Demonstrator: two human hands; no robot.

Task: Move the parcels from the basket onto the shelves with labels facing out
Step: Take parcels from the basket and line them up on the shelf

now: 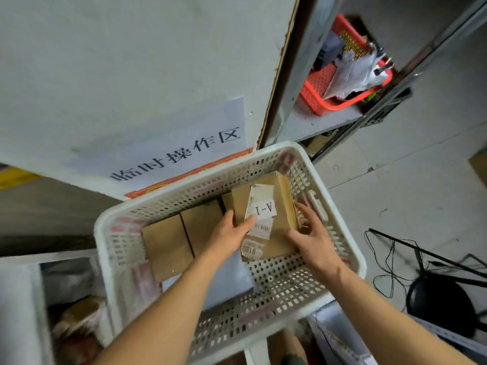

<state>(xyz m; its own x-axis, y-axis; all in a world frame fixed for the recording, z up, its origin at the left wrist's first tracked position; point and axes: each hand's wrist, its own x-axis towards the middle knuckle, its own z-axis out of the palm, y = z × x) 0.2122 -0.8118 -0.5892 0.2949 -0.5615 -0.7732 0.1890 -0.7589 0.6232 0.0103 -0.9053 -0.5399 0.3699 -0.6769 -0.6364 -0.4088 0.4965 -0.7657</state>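
Note:
A white perforated basket (340,233) sits below me with brown cardboard parcels inside. The parcel (283,196) at its far right corner bears a white "A-1" label facing up. My left hand (228,237) grips this parcel's left edge, thumb on the label. My right hand (313,238) holds its right side, fingers down between the parcel and the basket wall. Two more plain parcels (168,246) (201,225) lie side by side to the left. A grey metal shelf (316,125) stands at the upper right.
A red basket (316,88) full of grey mailer bags sits on the shelf. A white board with a printed sign (184,151) leans behind the white basket. Black cables and a black stand (442,299) lie on the floor at right. Bins with wrapped goods sit lower left.

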